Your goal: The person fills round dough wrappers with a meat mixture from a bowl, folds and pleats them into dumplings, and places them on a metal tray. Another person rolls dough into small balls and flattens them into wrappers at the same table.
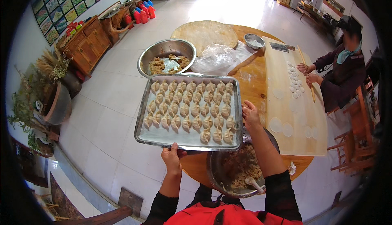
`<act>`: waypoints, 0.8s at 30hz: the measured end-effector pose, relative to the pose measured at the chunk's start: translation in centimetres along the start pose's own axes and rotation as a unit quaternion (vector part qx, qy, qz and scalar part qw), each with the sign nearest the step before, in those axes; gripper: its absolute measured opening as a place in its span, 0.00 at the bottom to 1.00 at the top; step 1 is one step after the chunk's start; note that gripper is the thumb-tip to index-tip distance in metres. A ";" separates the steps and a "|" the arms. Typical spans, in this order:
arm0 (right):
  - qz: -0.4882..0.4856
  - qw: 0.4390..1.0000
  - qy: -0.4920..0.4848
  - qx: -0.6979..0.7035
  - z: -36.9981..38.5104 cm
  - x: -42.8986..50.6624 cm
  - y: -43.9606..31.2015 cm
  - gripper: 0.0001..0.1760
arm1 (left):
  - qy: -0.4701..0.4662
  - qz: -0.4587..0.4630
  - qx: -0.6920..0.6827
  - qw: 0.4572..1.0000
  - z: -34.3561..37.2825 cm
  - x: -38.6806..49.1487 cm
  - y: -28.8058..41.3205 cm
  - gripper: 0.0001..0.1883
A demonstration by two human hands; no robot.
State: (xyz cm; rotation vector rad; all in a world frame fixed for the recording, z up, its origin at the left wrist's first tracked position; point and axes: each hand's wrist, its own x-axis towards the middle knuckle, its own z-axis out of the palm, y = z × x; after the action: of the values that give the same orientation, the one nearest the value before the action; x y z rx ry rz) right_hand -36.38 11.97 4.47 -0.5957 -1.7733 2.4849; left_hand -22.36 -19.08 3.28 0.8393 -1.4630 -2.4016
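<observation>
A rectangular metal tray lined with white paper carries rows of pleated, uncooked dumplings. It hangs over the left part of the round wooden table, its near left corner beyond the table edge. My left hand grips the near rim, thumb on top and fingers underneath. At the right rim is my right hand, its fingers against the edge and partly hidden. Below my right forearm, a large metal bowl holds minced filling and a white spoon. The tray covers part of this bowl.
Beyond the tray stand a metal basin of filling, a round wooden board, a plastic bag and a small flour bowl. At right, another person works with a rolling pin on a pastry board bearing wrappers, dough pieces and a cleaver.
</observation>
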 end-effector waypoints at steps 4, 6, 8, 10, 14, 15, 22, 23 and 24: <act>0.009 0.999 -0.053 0.000 -1.1 -0.4 -0.9 0.33 | 0.019 -0.006 0.005 1.000 0.7 -0.3 -0.3 0.11; 0.002 0.998 -0.056 -0.026 -1.4 -0.7 -1.2 0.31 | -0.008 -0.028 -0.015 0.999 0.5 -0.6 -0.4 0.12; -0.012 0.996 -0.049 -0.079 -1.6 -1.5 -2.6 0.28 | -0.005 -0.025 -0.003 1.000 -0.7 -0.6 -0.8 0.14; -0.037 0.995 -0.010 -0.089 -3.9 -1.8 -4.0 0.20 | -0.016 -0.032 -0.029 0.999 -0.5 -0.9 -0.8 0.16; -0.066 0.990 0.094 -0.079 -12.3 -3.3 -6.9 0.08 | -0.007 -0.015 0.000 1.000 -1.5 -2.3 -1.5 0.19; -0.073 0.984 0.129 -0.098 -15.0 -3.9 -7.3 0.07 | -0.014 -0.013 0.014 1.000 -2.8 -2.4 -2.0 0.18; -0.156 0.920 0.215 -0.288 -33.2 -8.7 -0.9 0.04 | -0.037 0.007 0.040 0.998 -3.0 -10.0 -2.6 0.11; -0.156 0.913 0.217 -0.309 -34.0 -9.4 0.2 0.04 | -0.043 0.011 0.037 0.998 -2.5 -11.2 -2.7 0.11; -0.158 0.915 0.219 -0.300 -34.4 -10.2 1.1 0.04 | -0.038 0.015 0.031 0.999 -1.4 -12.9 -2.5 0.11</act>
State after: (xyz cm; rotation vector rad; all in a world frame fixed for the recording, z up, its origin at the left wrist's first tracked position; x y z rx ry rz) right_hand -15.56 40.20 -3.13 -0.7367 -2.1928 1.4354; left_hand -10.80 -13.12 5.32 0.7419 -1.5727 -2.4023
